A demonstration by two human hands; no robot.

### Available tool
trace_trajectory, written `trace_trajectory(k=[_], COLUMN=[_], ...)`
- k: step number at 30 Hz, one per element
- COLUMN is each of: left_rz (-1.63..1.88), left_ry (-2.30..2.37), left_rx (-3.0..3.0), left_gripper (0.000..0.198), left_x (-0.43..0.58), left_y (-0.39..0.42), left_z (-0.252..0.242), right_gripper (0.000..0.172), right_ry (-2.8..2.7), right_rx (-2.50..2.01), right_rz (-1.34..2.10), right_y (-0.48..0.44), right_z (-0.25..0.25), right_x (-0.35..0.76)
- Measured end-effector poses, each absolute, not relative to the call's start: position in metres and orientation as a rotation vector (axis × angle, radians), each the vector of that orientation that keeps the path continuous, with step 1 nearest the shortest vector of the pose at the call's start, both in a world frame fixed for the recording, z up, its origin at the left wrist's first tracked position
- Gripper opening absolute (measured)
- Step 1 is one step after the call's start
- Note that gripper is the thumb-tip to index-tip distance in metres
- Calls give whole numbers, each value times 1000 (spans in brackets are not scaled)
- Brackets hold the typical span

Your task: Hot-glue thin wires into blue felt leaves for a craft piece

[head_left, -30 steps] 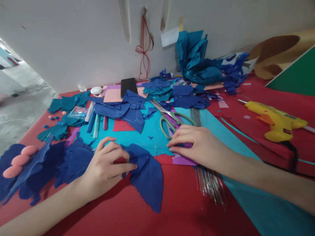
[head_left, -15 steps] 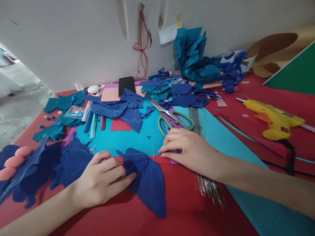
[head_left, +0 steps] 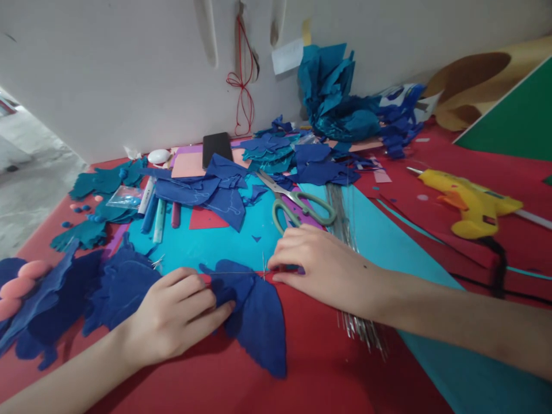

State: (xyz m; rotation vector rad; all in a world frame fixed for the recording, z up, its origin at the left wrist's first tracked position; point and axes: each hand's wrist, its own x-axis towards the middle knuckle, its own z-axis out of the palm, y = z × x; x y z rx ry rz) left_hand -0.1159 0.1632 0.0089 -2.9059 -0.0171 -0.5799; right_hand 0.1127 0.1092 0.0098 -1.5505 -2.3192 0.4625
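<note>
Seen from the head camera, two hands work low on a red surface [head_left: 323,368]. The left hand [head_left: 176,313] is half closed. Its fingers and thumb pinch the edge of one dark blue felt [head_left: 261,313], which lies flat between the two hands. The right hand [head_left: 321,270] is curled, with its fingertips at the end of one thin wire [head_left: 239,272] that runs along the felt's top edge. I cannot tell if it grips the wire. Just behind it lies one pair of scissors [head_left: 297,204]. A bunch of wires [head_left: 360,330] runs under that arm. I count four pens [head_left: 157,207], three pink balls [head_left: 17,282], one phone [head_left: 217,148] and one yellow glue gun [head_left: 470,201]. The print on the pens is too small to read.
</note>
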Motion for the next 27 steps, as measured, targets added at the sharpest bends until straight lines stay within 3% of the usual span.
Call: trace_trajectory(k=[18, 27], left_rz=[-608, -786], left_ry=[-34, -770], left_rx=[-2947, -3096], left_gripper=[19, 38], left_x=[-116, -105], left_y=[165, 165], left_z=[8, 24], right_gripper=[5, 14], right_ry=[-2258, -2284], right_rx=[-1650, -1637], right_rz=[505, 463], right_y=[106, 107], right_z=[10, 8], right_x=[123, 119])
